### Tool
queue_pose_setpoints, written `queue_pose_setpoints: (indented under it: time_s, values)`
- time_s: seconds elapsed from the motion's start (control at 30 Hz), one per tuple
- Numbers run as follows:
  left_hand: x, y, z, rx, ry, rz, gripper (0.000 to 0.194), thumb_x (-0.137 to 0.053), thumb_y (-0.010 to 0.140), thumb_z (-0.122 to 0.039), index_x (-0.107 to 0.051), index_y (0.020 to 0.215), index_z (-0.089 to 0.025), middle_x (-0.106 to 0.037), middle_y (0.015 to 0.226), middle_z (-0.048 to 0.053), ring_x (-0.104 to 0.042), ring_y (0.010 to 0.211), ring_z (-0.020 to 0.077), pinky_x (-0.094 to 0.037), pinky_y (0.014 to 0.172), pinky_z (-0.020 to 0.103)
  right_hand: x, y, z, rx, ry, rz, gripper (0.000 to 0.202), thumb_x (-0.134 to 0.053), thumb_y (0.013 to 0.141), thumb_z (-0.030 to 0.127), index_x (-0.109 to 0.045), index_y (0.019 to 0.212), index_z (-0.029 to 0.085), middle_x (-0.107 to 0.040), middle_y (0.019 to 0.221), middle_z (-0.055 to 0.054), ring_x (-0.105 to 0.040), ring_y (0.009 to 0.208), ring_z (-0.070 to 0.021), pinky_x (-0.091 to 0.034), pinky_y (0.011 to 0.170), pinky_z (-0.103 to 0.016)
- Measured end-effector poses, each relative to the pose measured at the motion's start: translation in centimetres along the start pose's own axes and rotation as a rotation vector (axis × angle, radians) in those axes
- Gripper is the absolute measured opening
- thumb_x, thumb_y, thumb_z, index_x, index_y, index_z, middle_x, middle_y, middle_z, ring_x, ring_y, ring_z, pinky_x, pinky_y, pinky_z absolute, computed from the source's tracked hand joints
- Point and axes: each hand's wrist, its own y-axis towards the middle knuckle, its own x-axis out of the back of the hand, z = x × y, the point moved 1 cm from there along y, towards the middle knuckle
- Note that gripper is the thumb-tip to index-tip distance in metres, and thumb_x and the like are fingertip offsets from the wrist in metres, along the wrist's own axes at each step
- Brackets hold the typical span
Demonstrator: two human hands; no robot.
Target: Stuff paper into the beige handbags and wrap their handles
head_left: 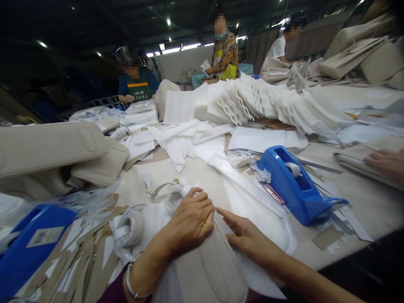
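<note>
A beige stitched leather-like piece (217,265) lies at the bottom centre, close to me. My left hand (192,214), with a silver bangle at its wrist, is closed over the far end of this piece, its fingers curled. My right hand (246,235) is just to the right, fingers apart and fingertips near the same end; nothing shows in its grasp. Beside my left wrist are a wrapped beige roll (134,227) and a second clear-wrapped roll (173,198). White foam sheeting (259,210) lies beyond and under the right side.
A blue tape dispenser (293,185) with a pink cutter (274,193) stands right, another dispenser (38,248) left. Beige padded pieces (50,147), cardboard strips (88,256) and foam stacks (233,101) surround the work area. A person's hand (386,162) rests far right; several people are behind.
</note>
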Motion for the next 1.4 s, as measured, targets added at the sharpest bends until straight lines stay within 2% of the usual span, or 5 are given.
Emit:
queue_pose_setpoints:
  time_s: [0.4, 0.7, 0.93, 1.17, 1.4]
  values:
    - [-0.2, -0.2, 0.6, 0.011, -0.096, -0.04, 0.016, -0.036, 0.087, -0.019, -0.051, 0.083, -0.018, -0.058, 0.095, 0.006, -0.049, 0.09, 0.0196, -0.032, 0.1, 0.043, -1.6, 3.6, -0.1, -0.071, 0.016, 0.135, 0.027, -0.067, 0.074, 0.027, -0.067, 0.098, 0.014, -0.07, 0.082, -0.002, -0.064, 0.077, -0.0181, -0.051, 0.076, -0.032]
    - [0.2, -0.3, 0.5, -0.029, -0.171, 0.098, 0.022, -0.029, 0.094, -0.024, -0.049, 0.085, -0.02, -0.055, 0.082, 0.001, -0.049, 0.082, 0.0178, -0.032, 0.095, 0.04, 2.8, -5.8, -0.1, 0.242, -0.742, 0.037, 0.058, -0.039, 0.083, 0.005, -0.047, 0.136, 0.028, -0.038, 0.147, -0.006, -0.036, 0.134, -0.0196, -0.028, 0.112, -0.04]
    - [0.8, -0.5, -0.1, -0.08, -0.148, 0.126, 0.016, -0.037, 0.091, -0.03, -0.043, 0.08, -0.021, -0.053, 0.083, 0.002, -0.047, 0.085, 0.0192, -0.031, 0.094, 0.04, 1.5, -6.8, -2.0, 0.415, -0.739, 0.021, 0.034, -0.036, 0.087, 0.007, -0.061, 0.105, 0.021, -0.057, 0.12, -0.01, -0.055, 0.108, -0.0176, -0.045, 0.092, -0.031]
    - [0.8, -0.4, -0.4, -0.063, -0.151, 0.116, 0.015, -0.034, 0.091, -0.029, -0.045, 0.086, -0.021, -0.053, 0.083, 0.003, -0.047, 0.084, 0.0204, -0.031, 0.094, 0.042, -0.1, -2.5, 0.1, 0.098, -0.495, -0.23, 0.014, -0.055, 0.068, 0.009, -0.051, 0.074, 0.02, -0.052, 0.062, 0.005, -0.049, 0.058, -0.0099, -0.037, 0.054, -0.021]
    - [0.3, -0.3, -0.1, -0.047, -0.155, 0.104, 0.018, -0.033, 0.091, -0.027, -0.049, 0.088, -0.02, -0.056, 0.085, 0.004, -0.049, 0.083, 0.0204, -0.033, 0.093, 0.041, -0.4, 1.0, 1.8, -0.133, -0.35, -0.134, 0.015, -0.064, 0.062, 0.015, -0.05, 0.059, 0.019, -0.048, 0.047, 0.008, -0.045, 0.039, -0.0074, -0.033, 0.04, -0.019]
